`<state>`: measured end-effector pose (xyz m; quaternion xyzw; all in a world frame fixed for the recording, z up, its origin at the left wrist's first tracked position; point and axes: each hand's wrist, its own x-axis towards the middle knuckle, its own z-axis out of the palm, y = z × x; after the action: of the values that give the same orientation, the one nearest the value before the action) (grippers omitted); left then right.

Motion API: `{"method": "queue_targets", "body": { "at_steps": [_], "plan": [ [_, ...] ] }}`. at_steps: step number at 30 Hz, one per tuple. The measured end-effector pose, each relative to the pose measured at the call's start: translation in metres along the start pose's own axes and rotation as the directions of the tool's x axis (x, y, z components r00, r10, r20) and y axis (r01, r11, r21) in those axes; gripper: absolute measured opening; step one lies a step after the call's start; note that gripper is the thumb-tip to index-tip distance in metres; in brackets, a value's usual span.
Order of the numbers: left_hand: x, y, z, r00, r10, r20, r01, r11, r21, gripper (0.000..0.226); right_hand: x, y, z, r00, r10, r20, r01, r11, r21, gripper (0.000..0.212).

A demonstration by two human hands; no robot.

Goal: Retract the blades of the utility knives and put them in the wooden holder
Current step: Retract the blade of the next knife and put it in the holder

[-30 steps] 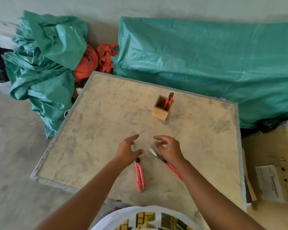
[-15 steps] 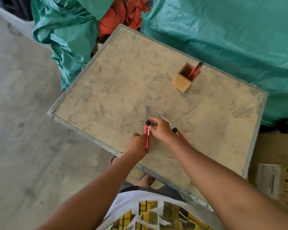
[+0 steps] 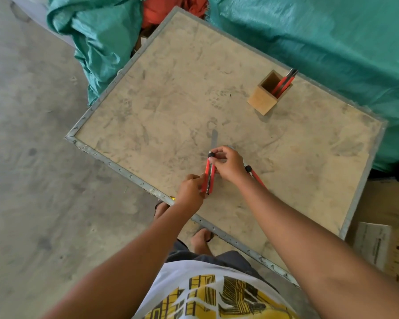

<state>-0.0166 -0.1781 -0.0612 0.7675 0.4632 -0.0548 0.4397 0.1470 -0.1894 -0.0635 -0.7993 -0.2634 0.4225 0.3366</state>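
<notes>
I hold a red utility knife (image 3: 209, 174) over the table (image 3: 166, 107) with both hands. My left hand (image 3: 190, 188) grips its rear end, and my right hand (image 3: 228, 165) pinches the black knob near its front. A strip of blade (image 3: 214, 139) sticks out past the knob. A second red knife (image 3: 255, 176) lies on the table just right of my right wrist, partly hidden by it. The wooden holder (image 3: 266, 97) stands at the far right of the table with two red knives (image 3: 283, 82) leaning inside.
Green tarpaulin (image 3: 320, 35) covers bulky things behind and to the right of the table, and more green cloth (image 3: 97, 33) with orange fabric (image 3: 159, 8) is heaped at the far left. A board with a paper label (image 3: 373, 245) lies at the right. My feet (image 3: 200, 240) stand at the near table edge.
My hands went from hovering open over the two knives to taking hold of the left one. The blade stays out. The view has tilted down and shifted.
</notes>
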Motion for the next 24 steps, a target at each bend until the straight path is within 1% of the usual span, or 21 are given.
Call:
{"method": "queue_targets", "body": {
  "at_steps": [2, 4, 7, 9, 11, 14, 17, 20, 22, 24],
  "plan": [
    [-0.002, 0.001, -0.006, 1.000, 0.022, 0.019, -0.021, 1.000, -0.021, 0.049, -0.003, -0.003, -0.007, 1.000, -0.009, -0.008, 0.009, 0.999, 0.047, 0.019],
    [-0.005, 0.007, -0.018, 0.998, 0.025, 0.056, -0.019, 0.994, -0.104, 0.056, -0.008, -0.010, -0.017, 1.000, -0.019, -0.018, 0.020, 0.994, 0.105, 0.019],
    [-0.011, 0.020, -0.040, 0.992, 0.114, 0.050, -0.105, 0.983, -0.152, 0.063, -0.020, -0.024, -0.037, 0.999, -0.033, -0.033, 0.039, 0.978, 0.203, 0.018],
    [-0.016, 0.027, -0.055, 0.982, 0.180, 0.050, -0.170, 0.973, -0.159, 0.063, -0.030, -0.037, -0.052, 0.998, -0.031, -0.046, 0.043, 0.959, 0.281, 0.018],
    [-0.019, 0.037, -0.069, 0.975, 0.215, 0.060, -0.201, 0.963, -0.181, 0.062, -0.039, -0.049, -0.065, 0.997, -0.045, -0.067, 0.064, 0.943, 0.326, 0.017],
    [-0.021, 0.054, -0.085, 0.962, 0.265, 0.065, -0.237, 0.931, -0.278, 0.058, -0.055, -0.067, -0.081, 0.991, -0.088, -0.101, 0.120, 0.919, 0.375, 0.019],
    [-0.020, 0.068, -0.099, 0.954, 0.300, 0.021, -0.269, 0.883, -0.384, 0.056, -0.067, -0.082, -0.089, 0.986, -0.152, -0.070, 0.167, 0.925, 0.342, 0.022],
    [-0.016, 0.077, -0.116, 0.946, 0.324, -0.023, -0.301, 0.849, -0.434, 0.051, -0.078, -0.091, -0.091, 0.978, -0.207, -0.020, 0.203, 0.928, 0.312, 0.021],
    [-0.014, 0.083, -0.128, 0.940, 0.338, -0.042, -0.317, 0.826, -0.466, 0.050, -0.084, -0.098, -0.089, 0.974, -0.226, -0.020, 0.221, 0.928, 0.300, 0.021],
    [-0.013, 0.086, -0.139, 0.933, 0.358, -0.050, -0.335, 0.803, -0.493, 0.050, -0.090, -0.105, -0.087, 0.966, -0.258, -0.020, 0.255, 0.935, 0.247, 0.021]
  ]
}}
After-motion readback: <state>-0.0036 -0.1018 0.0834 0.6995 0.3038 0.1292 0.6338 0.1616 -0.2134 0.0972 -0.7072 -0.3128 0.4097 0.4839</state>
